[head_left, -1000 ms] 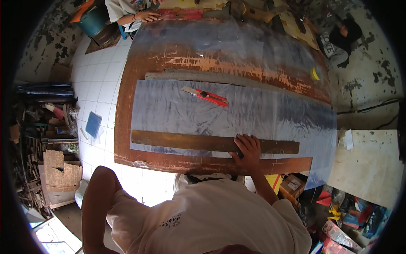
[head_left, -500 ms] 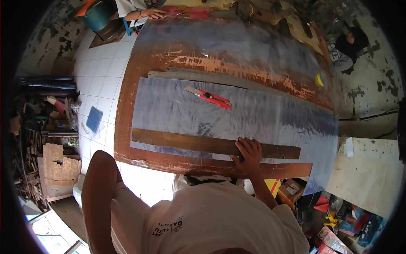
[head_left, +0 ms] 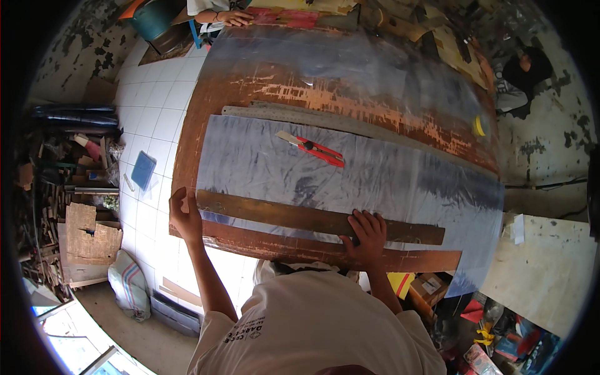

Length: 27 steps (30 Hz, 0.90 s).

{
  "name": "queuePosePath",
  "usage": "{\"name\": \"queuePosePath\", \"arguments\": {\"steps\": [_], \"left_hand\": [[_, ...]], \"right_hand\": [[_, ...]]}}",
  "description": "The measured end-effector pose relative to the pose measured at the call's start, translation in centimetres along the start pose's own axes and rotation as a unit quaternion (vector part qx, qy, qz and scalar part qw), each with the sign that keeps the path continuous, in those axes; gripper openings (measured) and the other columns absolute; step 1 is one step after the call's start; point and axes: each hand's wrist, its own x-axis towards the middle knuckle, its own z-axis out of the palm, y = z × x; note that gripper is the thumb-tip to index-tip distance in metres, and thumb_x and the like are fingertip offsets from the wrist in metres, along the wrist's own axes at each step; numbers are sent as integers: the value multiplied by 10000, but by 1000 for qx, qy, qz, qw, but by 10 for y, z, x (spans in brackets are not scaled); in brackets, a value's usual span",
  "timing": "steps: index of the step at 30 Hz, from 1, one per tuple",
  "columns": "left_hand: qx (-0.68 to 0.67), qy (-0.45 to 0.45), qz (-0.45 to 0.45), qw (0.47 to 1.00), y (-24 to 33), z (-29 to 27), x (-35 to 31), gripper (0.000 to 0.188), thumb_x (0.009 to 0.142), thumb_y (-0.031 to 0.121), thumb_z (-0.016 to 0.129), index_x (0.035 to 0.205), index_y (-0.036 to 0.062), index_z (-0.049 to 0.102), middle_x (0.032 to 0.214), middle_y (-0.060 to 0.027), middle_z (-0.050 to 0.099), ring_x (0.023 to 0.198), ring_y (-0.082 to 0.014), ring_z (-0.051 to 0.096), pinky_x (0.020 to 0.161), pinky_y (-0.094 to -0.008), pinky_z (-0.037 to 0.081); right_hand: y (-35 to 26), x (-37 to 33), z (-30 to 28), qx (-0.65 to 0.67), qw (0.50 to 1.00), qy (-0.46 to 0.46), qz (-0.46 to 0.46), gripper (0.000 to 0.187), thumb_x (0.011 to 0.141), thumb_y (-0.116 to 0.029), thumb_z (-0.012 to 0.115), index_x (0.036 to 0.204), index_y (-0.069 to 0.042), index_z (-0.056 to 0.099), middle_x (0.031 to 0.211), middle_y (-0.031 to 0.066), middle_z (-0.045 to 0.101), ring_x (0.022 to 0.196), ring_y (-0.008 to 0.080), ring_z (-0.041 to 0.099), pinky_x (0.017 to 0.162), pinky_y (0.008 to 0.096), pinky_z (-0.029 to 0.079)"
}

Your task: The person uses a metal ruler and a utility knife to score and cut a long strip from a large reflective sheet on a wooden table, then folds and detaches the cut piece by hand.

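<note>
My right hand (head_left: 366, 239) lies with spread fingers over a long brown straight bar (head_left: 275, 211), pressing near its right part. The bar rests along the near side of a bluish translucent plastic sheet (head_left: 250, 150) on the brown worn table (head_left: 187, 150). At the table's left edge, by the bar's left end, my left hand (head_left: 186, 215) has bent fingers, with thumb and forefinger apart and nothing visible between them. A red utility knife (head_left: 319, 152) with its blade out lies on the sheet, beyond the bar.
A long grey ruler-like strip (head_left: 300, 117) lies beyond the sheet. Yellow tape (head_left: 479, 125) sits at the right. A co-worker's hand (head_left: 234, 18) rests at the far left; another person (head_left: 525, 72) is at the far right. Cardboard boxes (head_left: 431, 286) stand below the near right edge.
My left arm has swung forward from beside my body, bringing my left hand to the table's left edge by the bar's end. My right hand stays on the bar.
</note>
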Motion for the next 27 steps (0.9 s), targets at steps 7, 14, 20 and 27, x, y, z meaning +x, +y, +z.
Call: {"name": "queuePosePath", "arguments": {"steps": [7,14,20,27], "left_hand": [[-22,42,-87,995,-42,26,-29,379,991,217,672,1264,-41,618,1245,-224,645,1123,-374,647,966,-469,516],[18,45,-67,997,-40,32,-32,397,1012,260,628,1272,-40,618,1234,-228,645,1163,-398,611,1014,-478,478],[81,29,-18,996,-46,34,-32,368,1008,285,622,1218,-16,651,1196,-196,658,1164,-402,585,1017,-500,441],[95,25,7,995,-44,34,-31,316,1001,265,635,1170,2,680,1157,-172,668,1119,-389,595,976,-504,449]], "right_hand": [[1,-2,-1,-6,1000,-5,4,518,814,-383,795,1267,-154,692,1375,46,651,1265,287,576,1116,537,367],[1,-1,-1,-9,1000,3,1,503,825,-383,789,1264,-155,693,1378,46,653,1270,283,575,1113,531,373],[2,-1,-1,-1,1000,-5,-1,512,821,-374,794,1273,-158,689,1396,53,641,1276,287,570,1120,529,367],[1,-1,-1,-1,1000,2,0,521,810,-362,797,1275,-153,690,1395,51,639,1277,287,568,1126,526,360]]}}
